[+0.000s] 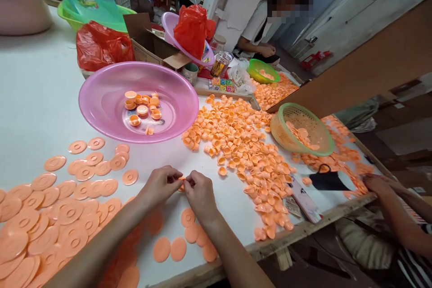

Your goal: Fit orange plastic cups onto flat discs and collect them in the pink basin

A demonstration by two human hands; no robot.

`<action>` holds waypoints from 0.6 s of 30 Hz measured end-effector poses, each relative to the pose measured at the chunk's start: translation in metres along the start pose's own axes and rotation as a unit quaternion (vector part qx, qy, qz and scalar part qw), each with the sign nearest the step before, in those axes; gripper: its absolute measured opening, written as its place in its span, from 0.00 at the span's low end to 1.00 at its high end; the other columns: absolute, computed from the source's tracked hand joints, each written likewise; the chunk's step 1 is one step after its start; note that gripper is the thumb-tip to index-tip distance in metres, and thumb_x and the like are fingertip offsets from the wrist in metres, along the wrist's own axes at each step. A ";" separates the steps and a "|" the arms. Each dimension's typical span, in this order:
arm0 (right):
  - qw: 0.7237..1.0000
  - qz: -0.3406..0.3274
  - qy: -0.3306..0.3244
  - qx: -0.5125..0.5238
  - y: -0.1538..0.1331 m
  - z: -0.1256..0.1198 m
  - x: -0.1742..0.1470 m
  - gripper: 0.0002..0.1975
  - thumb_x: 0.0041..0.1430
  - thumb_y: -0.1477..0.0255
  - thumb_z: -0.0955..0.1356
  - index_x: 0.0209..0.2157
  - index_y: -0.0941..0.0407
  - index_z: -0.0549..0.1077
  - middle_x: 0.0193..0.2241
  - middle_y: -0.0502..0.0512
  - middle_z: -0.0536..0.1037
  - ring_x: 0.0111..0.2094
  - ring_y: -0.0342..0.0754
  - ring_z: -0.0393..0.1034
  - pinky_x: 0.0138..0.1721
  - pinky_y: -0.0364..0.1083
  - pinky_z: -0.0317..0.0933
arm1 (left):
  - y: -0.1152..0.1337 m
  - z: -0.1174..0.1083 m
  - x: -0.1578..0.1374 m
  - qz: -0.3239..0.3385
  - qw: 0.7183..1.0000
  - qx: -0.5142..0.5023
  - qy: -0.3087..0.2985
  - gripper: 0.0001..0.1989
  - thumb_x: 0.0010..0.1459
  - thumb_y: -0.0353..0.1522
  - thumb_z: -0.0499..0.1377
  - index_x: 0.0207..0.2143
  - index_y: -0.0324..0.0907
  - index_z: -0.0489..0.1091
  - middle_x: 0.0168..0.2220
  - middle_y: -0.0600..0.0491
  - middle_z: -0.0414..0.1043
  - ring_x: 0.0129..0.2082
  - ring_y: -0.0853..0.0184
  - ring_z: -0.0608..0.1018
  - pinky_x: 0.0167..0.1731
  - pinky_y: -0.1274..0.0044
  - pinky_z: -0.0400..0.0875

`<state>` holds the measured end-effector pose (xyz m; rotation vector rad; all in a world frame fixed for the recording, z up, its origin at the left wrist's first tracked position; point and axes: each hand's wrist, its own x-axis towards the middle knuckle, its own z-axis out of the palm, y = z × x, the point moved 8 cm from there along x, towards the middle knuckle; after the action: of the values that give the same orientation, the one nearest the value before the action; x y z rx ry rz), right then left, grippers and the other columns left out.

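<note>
My left hand [164,184] and my right hand [200,191] meet over the white table, fingertips pinched together on a small orange plastic piece [182,184]. Most of that piece is hidden by my fingers, so its exact shape cannot be made out. Flat orange discs [162,249] lie close below my hands, and a big spread of ringed orange saucers [64,211] covers the table to the left. Right of my hands is a heap of little orange toy cups [232,135]. Beyond my hands, a pink basin [101,103] contains several small orange pieces [142,110].
A green-yellow colander [300,128] with orange discs stands to the right, near a black face mask [329,180] and a phone [305,200]. Red plastic bags [103,47] and a cardboard box [151,45] sit behind the basin. Co-workers' hands [383,184] show at right and far back.
</note>
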<state>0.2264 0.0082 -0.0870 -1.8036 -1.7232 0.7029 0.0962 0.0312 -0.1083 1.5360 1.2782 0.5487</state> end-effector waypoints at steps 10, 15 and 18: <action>0.992 -0.043 -0.006 -0.122 -0.022 0.008 -0.003 0.09 0.56 0.81 0.64 0.26 0.57 0.71 0.24 0.53 0.75 0.26 0.46 0.67 0.30 0.43 0.56 | 0.000 -0.001 -0.007 -0.005 0.990 0.122 0.063 0.10 0.56 0.35 0.54 0.23 0.43 0.67 0.27 0.55 0.69 0.32 0.66 0.71 0.30 0.77 0.59; 1.000 -0.006 0.017 0.016 0.011 -0.040 0.015 0.10 0.57 0.80 0.65 0.27 0.55 0.77 0.24 0.50 0.78 0.28 0.46 0.73 0.31 0.41 0.61 | -0.003 0.004 -0.014 -0.017 0.981 0.169 0.096 0.10 0.56 0.35 0.53 0.24 0.43 0.67 0.26 0.55 0.72 0.30 0.65 0.73 0.29 0.77 0.59; 0.982 0.044 0.162 -0.083 0.046 -0.093 0.018 0.11 0.56 0.81 0.64 0.34 0.56 0.78 0.34 0.56 0.79 0.35 0.50 0.74 0.37 0.44 0.63 | 0.003 0.007 -0.018 0.027 0.988 0.108 0.107 0.15 0.59 0.41 0.51 0.24 0.44 0.70 0.23 0.56 0.73 0.27 0.66 0.74 0.27 0.78 0.61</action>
<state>0.3250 0.0220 -0.0525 -1.9886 -1.5283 0.2826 0.0975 0.0118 -0.1036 1.7307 1.5033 0.6410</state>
